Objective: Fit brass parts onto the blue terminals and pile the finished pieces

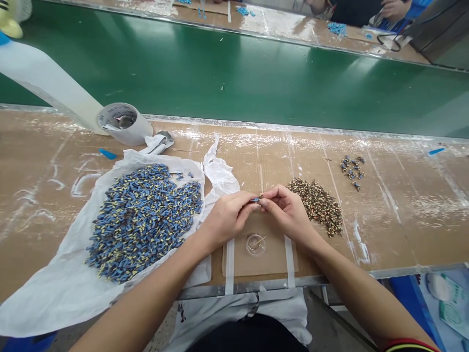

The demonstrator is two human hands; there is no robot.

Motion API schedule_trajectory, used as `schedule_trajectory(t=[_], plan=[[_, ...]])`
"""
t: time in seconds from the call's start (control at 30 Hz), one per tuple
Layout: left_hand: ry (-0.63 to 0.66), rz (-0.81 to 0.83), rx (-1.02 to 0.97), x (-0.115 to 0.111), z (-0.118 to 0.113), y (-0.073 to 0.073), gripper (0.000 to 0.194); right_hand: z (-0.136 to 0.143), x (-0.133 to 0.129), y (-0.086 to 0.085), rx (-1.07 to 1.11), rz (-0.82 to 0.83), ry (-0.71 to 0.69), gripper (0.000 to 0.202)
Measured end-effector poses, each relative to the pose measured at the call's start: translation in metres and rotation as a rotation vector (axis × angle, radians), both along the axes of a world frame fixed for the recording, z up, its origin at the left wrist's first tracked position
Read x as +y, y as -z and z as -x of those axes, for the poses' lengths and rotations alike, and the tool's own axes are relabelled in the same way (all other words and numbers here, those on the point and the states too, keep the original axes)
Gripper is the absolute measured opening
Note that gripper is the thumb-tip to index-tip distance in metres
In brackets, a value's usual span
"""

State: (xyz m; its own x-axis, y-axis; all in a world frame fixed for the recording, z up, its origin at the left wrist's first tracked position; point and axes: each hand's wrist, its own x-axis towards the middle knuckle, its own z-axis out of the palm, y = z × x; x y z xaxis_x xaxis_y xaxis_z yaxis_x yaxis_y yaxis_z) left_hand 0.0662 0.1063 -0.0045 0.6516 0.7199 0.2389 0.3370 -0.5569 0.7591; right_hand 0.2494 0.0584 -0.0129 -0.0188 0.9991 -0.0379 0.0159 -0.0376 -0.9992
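My left hand (231, 214) pinches a tiny blue part (255, 199) between thumb and forefinger. Against its right end, my right hand (286, 210) grips a small brownish piece (261, 196), mostly covered by the fingertips. The two hands meet over the bench, just beyond a small clear dish (255, 245) with a thin stick in it. To the left lies a large heap of small blue and yellow parts (146, 220) on a white sheet (73, 264). Beside my right hand is a pile of small brown and gold pieces (318, 205).
A few assembled-looking pieces (352, 171) lie at the right. A white tape roll (126, 128) stands at the back left, near crumpled white paper (220, 171). Behind the bench runs a green conveyor belt (234, 78). A person's hands (394, 9) show at the far bench.
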Motion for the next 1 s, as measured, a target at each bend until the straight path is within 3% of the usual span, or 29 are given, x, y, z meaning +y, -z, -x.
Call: schedule_trajectory(t=[0.37,0.57,0.77,0.9,1.0], plan=[[0.083,-0.001,0.061,0.002,0.001,0.004,0.027,0.0,0.001,-0.004,-0.007,-0.022,-0.026,0.02],[0.081,0.114,0.036,0.003,0.001,0.005,0.031,-0.002,0.004,0.0,-0.108,-0.075,-0.087,0.031],[0.082,0.083,0.065,-0.003,0.008,0.0,0.033,0.005,0.0,0.012,-0.424,-0.233,-0.196,0.039],[0.04,0.013,0.141,-0.008,0.013,0.002,0.033,0.01,-0.002,0.032,-0.42,-0.225,-0.178,0.038],[0.09,-0.033,0.155,-0.008,0.016,0.009,0.033,0.014,0.001,0.044,-0.347,-0.245,-0.197,0.045]])
